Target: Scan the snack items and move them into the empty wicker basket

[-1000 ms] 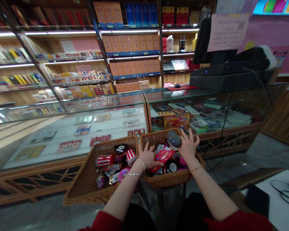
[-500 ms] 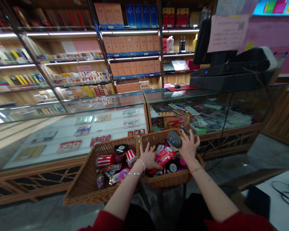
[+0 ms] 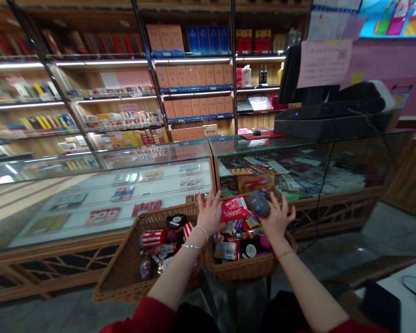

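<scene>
My left hand [image 3: 210,215] holds a shiny red snack packet [image 3: 235,209] at its edge, above the right wicker basket [image 3: 242,272]; its other fingers are spread upward. A dark handheld barcode scanner [image 3: 258,203] with a small blue light is gripped in my right hand [image 3: 276,219], its head beside the packet. Below lie several wrapped snacks, among them a silver-and-red packet [image 3: 226,250] and a black package [image 3: 250,248] with a round white label. The left wicker basket [image 3: 113,275] contains a red-and-white striped tub [image 3: 153,238] and a small bottle [image 3: 145,266].
Glass display counters [image 3: 166,173] run behind the baskets, with a monitor [image 3: 291,74] and a black cash drawer [image 3: 312,127] on top at right. Boxed goods fill the back shelves. At lower right is a white table [image 3: 412,286] with a cable.
My left hand has lifted the red packet from the snacks and moved it up and away, uncovering the silver-and-red packet. The scanner has shifted slightly right and stays in my right hand.
</scene>
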Tool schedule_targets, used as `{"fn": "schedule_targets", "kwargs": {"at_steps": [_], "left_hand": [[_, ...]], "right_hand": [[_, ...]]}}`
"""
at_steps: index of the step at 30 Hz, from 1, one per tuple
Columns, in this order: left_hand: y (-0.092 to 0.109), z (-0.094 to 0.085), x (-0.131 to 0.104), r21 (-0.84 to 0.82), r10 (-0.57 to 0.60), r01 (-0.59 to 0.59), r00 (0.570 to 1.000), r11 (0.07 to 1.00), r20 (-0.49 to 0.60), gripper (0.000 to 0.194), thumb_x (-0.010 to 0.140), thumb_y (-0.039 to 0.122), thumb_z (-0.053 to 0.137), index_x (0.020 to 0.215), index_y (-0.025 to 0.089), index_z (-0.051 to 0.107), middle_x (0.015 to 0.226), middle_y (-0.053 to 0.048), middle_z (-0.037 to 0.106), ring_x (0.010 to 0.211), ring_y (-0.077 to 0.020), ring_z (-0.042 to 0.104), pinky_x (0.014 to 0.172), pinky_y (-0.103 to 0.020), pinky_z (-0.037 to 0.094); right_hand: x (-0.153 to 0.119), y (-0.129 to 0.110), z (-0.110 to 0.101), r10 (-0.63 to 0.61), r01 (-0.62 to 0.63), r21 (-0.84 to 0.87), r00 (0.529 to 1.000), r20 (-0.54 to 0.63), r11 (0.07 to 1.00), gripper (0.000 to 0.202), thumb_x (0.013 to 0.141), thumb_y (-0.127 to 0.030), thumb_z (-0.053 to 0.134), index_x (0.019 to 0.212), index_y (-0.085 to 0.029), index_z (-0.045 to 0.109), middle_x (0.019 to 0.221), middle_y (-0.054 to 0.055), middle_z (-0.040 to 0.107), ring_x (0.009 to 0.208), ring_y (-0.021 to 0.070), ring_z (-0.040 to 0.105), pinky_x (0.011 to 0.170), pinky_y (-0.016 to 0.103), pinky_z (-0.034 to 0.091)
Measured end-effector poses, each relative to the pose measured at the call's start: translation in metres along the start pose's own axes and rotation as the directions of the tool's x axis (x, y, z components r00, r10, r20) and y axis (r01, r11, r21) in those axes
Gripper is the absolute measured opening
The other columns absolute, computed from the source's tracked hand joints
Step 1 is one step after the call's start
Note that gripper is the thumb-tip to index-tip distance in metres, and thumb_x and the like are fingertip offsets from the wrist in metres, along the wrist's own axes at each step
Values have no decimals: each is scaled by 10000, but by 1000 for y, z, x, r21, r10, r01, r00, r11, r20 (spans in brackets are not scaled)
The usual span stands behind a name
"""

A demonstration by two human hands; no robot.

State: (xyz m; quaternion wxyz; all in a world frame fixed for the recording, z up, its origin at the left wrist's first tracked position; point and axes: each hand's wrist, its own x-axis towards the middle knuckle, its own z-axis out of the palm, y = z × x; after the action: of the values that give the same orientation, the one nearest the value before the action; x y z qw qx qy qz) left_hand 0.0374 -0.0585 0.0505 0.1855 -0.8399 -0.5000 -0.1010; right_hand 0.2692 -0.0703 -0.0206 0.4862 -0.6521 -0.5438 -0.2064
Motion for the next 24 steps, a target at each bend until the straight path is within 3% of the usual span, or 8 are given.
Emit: {"fn": "schedule_targets", "kwargs": {"at_steps": [6,12,24], "left_hand": [[-25,9,0,99,-114,125,988,987,-105,702,757,308,650,1428,174,495,1655,-122,229,1537,-396,-14,1167,-745,-56],[-32,28,-3,91,-219,239,958,967,-182,691,780,267,610,1456,206,476,1653,-100,237,1537,-385,-18,1171,-740,-49],[-38,58,-7,105,-206,243,939,964,-276,614,840,222,524,1452,239,494,1644,-54,272,1537,-376,47,1184,-731,-4]], "right_hand": [[-3,-5,1,-89,93,-35,992,87,995,323,809,-161,502,1073,-194,686,1408,80,601,1435,349,305,1118,637,138],[-1,-15,-3,-159,163,-18,978,138,986,364,776,-99,498,1065,-203,693,1395,71,614,1437,326,326,1138,602,129],[4,-37,5,-205,205,24,950,237,979,366,733,-83,531,1014,-225,719,1411,60,601,1457,304,314,1164,572,81]]}}
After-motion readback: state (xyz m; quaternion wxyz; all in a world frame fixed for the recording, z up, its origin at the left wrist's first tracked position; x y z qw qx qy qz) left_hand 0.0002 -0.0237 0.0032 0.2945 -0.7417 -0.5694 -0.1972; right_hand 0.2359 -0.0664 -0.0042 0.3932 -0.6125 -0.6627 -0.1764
